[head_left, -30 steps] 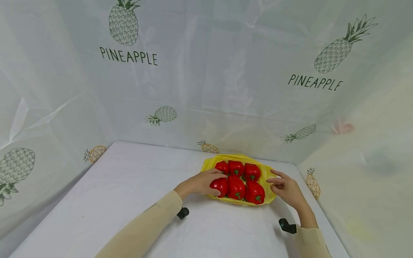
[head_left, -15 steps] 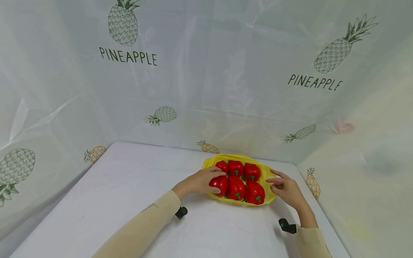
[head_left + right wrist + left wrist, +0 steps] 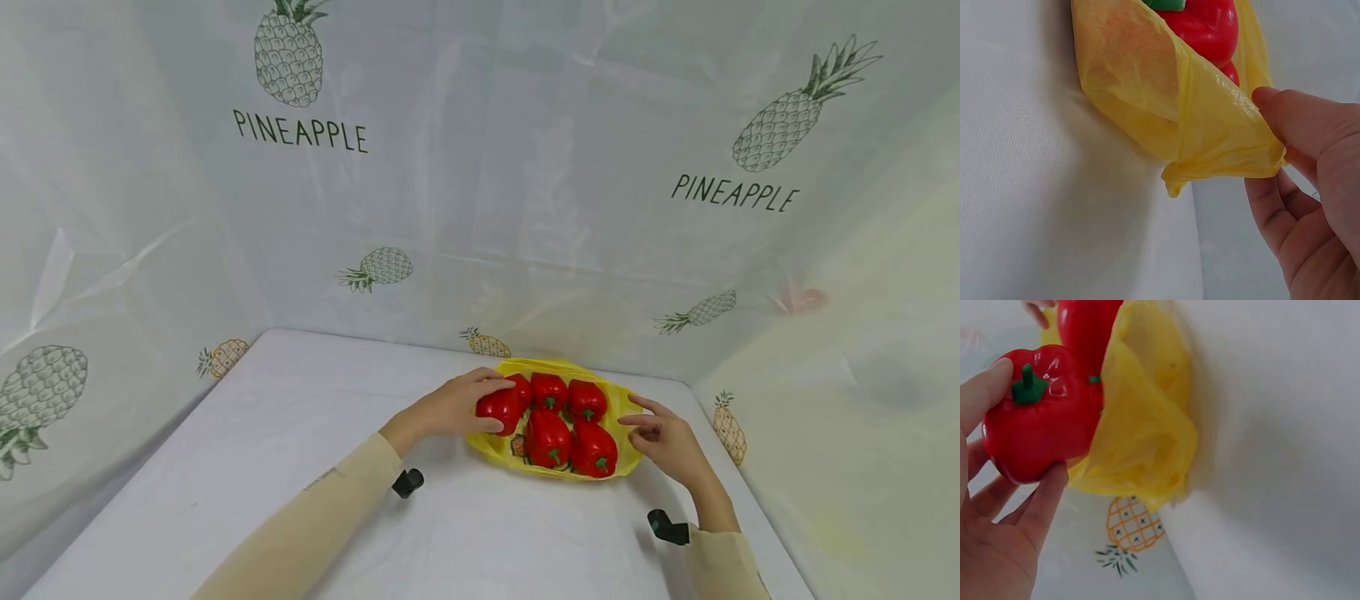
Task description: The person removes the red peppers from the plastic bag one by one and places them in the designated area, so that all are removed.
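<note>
My left hand (image 3: pixel 450 407) grips a red bell pepper (image 3: pixel 497 410) with a green stem, raised at the left side of an open yellow plastic bag (image 3: pixel 621 404). In the left wrist view, thumb and fingers lie on opposite sides of this pepper (image 3: pixel 1044 428). Several other red peppers (image 3: pixel 548 437) sit in two rows inside the bag. At its right end, my right hand (image 3: pixel 671 446) pinches the rim; the right wrist view has the yellow film (image 3: pixel 1229 125) between thumb and fingers, a knotted corner hanging below.
The bag stands near the back of a white-covered table (image 3: pixel 337 417). Behind and beside it hangs a pale sheet (image 3: pixel 487 167) printed with pineapples. A black wrist mount (image 3: pixel 407 482) sits by the left sleeve, another mount (image 3: pixel 667 527) by the right one.
The left hand has lifted the front-left pepper and shifted it up and to the left. A small orange-and-green print shows where it sat. The right hand has stayed in place.
</note>
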A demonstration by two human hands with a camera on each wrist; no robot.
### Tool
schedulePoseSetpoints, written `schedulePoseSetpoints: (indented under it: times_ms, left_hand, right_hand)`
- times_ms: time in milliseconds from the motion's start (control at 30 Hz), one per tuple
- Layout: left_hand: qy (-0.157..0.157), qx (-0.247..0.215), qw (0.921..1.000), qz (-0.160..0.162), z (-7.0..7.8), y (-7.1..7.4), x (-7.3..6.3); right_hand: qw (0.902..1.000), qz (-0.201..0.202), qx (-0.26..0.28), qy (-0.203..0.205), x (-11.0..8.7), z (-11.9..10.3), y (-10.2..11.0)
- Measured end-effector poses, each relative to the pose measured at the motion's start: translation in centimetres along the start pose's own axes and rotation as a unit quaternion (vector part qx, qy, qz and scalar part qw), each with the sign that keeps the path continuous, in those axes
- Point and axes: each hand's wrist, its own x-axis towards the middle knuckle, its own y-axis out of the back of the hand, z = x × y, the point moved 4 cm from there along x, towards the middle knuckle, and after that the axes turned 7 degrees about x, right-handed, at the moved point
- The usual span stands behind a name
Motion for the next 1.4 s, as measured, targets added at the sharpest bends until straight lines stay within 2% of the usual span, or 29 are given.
schedulePoseSetpoints:
  times_ms: [233,433,800,1200,1400]
  left_hand:
    - [0.012,-0.004,0.9996,0.027,-1.8,2.7,-1.3]
    - [0.046,-0.012,0.9982,0.036,-3.9,3.8,-2.7]
    - [0.081,-0.006,0.9964,0.027,-7.4,3.6,-3.7]
    - [0.117,-0.056,0.9913,0.025,-10.2,3.5,-4.2]
    - [0.135,-0.061,0.9888,0.02,-11.6,3.2,-4.1]
  right_hand:
    - [1.0,0.003,-0.001,0.005,-0.2,0.0,0.1]
    - [1.0,0.002,-0.002,0.006,-0.2,0.2,0.0]
    - [1.0,0.004,-0.002,0.007,-0.2,0.3,0.1]
    - [0.9999,0.006,0.002,0.011,-0.4,0.3,0.1]
    - [0.9999,0.004,0.011,0.011,-0.5,0.3,-0.1]
